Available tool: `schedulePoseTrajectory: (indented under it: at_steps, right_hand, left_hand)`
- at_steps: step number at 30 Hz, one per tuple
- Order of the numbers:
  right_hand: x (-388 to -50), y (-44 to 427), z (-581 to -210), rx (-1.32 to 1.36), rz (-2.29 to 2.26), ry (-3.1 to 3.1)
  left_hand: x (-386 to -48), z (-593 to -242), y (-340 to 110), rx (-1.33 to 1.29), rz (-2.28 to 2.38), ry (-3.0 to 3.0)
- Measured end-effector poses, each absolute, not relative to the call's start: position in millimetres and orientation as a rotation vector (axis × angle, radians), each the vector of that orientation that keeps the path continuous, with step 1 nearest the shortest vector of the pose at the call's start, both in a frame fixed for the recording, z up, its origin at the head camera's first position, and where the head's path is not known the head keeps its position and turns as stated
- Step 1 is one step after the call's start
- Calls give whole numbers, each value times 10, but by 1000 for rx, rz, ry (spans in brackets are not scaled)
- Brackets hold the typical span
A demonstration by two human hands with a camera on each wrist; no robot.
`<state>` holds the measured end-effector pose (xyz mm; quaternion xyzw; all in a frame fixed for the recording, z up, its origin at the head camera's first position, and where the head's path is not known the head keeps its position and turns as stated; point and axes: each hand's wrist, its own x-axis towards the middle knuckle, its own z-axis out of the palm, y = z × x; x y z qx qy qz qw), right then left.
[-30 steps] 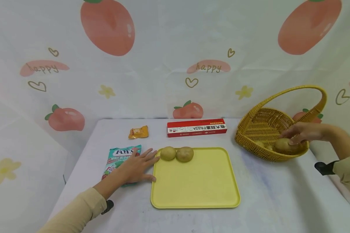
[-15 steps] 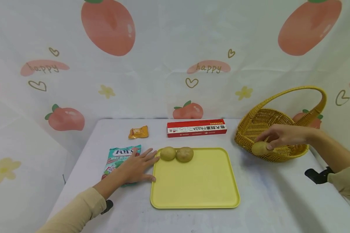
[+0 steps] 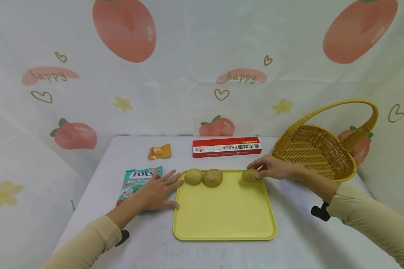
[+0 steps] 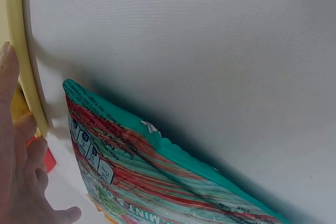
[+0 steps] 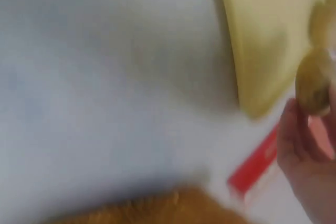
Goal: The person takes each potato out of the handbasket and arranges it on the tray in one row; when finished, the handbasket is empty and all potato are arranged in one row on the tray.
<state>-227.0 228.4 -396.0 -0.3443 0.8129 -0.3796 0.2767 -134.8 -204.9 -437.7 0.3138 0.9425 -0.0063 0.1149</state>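
Observation:
My right hand [image 3: 272, 167] pinches a potato [image 3: 249, 175] over the top right corner of the yellow tray [image 3: 223, 216]. In the right wrist view the same potato [image 5: 313, 82] sits at the fingertips. Two more potatoes lie side by side at the tray's top left, a left one [image 3: 193, 176] and a right one [image 3: 213, 178]. My left hand [image 3: 158, 194] has its fingers spread, with the tips at the tray's left rim. Under its wrist lies a teal candy bag [image 3: 134, 184], partly covered by the hand and forearm.
A wicker basket [image 3: 333, 153] with a tall handle stands at the right; my right forearm hides part of its front. Behind the tray lies a red and white pasta box [image 3: 227, 147]. A small orange packet [image 3: 159, 151] is at the back left.
My right hand first grips a potato inside the basket, then carries it left over the basket's rim to the tray. The left hand keeps its place.

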Motion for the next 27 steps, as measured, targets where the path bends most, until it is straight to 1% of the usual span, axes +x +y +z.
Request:
schedulePoseTrajectory:
  at_steps: [6, 11, 22, 27]
  right_hand:
    - [-2270, 1916, -4259, -893, -1090, 2260]
    - [-2240, 1741, -4363, -891, -1070, 2353]
    - [-2234, 1701, -4434, -966, -1015, 2495]
    - [-2174, 1733, -4433, -990, -985, 2506]
  left_hand:
    - [-1353, -4356, -2039, 937, -6, 2762]
    - [-1354, -4339, -2028, 949, -19, 2763]
    - [-1356, -4321, -2040, 944, -41, 2763]
    - [-1350, -4343, -2040, 941, -11, 2751]
